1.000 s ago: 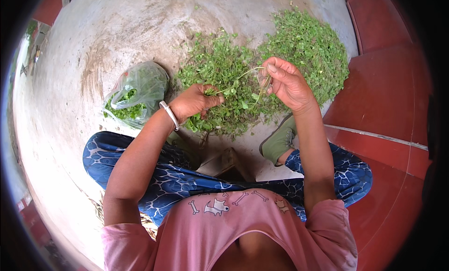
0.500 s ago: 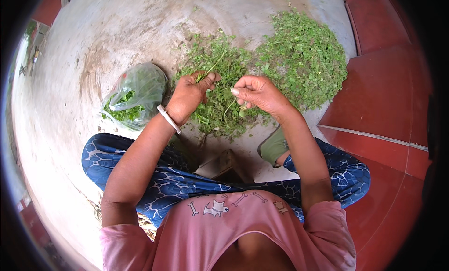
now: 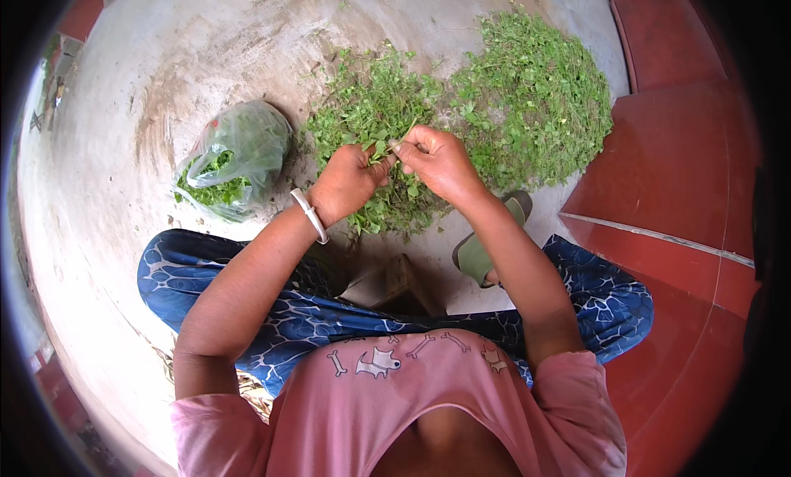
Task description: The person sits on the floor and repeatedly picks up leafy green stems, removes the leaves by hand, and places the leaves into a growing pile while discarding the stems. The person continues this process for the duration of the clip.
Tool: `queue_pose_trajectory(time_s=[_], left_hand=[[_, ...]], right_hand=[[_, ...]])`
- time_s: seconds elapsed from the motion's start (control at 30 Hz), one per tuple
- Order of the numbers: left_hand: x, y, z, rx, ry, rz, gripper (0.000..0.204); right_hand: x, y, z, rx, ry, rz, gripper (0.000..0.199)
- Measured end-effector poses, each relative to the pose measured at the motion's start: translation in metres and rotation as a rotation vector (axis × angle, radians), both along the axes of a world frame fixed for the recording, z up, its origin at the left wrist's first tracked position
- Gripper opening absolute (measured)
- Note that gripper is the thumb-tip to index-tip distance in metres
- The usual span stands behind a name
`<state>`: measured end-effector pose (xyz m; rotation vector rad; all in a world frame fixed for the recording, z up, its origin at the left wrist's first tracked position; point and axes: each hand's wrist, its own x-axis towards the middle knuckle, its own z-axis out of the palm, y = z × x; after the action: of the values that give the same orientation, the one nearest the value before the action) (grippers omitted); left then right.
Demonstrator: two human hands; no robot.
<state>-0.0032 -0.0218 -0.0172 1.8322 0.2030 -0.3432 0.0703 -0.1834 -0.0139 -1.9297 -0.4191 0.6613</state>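
My left hand (image 3: 350, 184), with a white band at the wrist, is closed around a small sprig of leafy greens (image 3: 379, 153). Close beside it, my right hand (image 3: 445, 166) pinches a thin stem at the sprig's end, thumb against forefinger. The fingertips of both hands nearly meet. Under and beyond them lies a loose heap of greens (image 3: 375, 98) with tangled stems. A second, wider spread of greens (image 3: 548, 106) covers the floor to the right.
A clear plastic bag (image 3: 259, 135) with green leaves inside stands on the concrete floor (image 3: 189, 57) at the left. Red panels (image 3: 659, 172) border the right side. Between my legs is a wooden piece (image 3: 404, 283), near my green shoe (image 3: 474, 259).
My right hand has moved left and come up against my left hand, now pinching at the sprig. My left hand has shifted slightly nearer and to the right.
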Motion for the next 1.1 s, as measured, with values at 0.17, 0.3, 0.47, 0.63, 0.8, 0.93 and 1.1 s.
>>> queue_pose_trajectory(time_s=[0.17,0.3,0.47,0.63,0.8,0.93,1.1], left_hand=[[0.002,-0.003,0.030,0.395,-0.151,-0.059,0.020],[0.009,0.005,0.011,0.149,-0.018,0.236,0.026],[0.014,0.026,0.019,-0.063,0.068,0.422,0.026],[0.008,0.023,0.018,0.479,-0.247,0.200,0.017],[0.006,0.025,0.014,0.652,-0.410,0.225,0.013],[0.010,0.020,0.027,0.663,-0.431,0.250,0.013],[0.012,0.021,0.014,0.277,-0.312,0.291,0.016]], right_hand=[[0.006,0.001,0.011,-0.030,0.044,0.084,0.020],[0.013,0.009,0.021,0.156,0.121,0.174,0.021],[0.045,0.011,-0.006,0.207,-0.099,0.064,0.032],[0.052,-0.055,-0.074,-0.558,-0.496,0.114,0.030],[0.015,-0.093,-0.113,-0.808,-0.376,0.190,0.021],[0.003,-0.100,-0.130,-0.867,-0.397,0.167,0.018],[0.010,-0.105,-0.129,-0.736,-0.360,0.154,0.014]])
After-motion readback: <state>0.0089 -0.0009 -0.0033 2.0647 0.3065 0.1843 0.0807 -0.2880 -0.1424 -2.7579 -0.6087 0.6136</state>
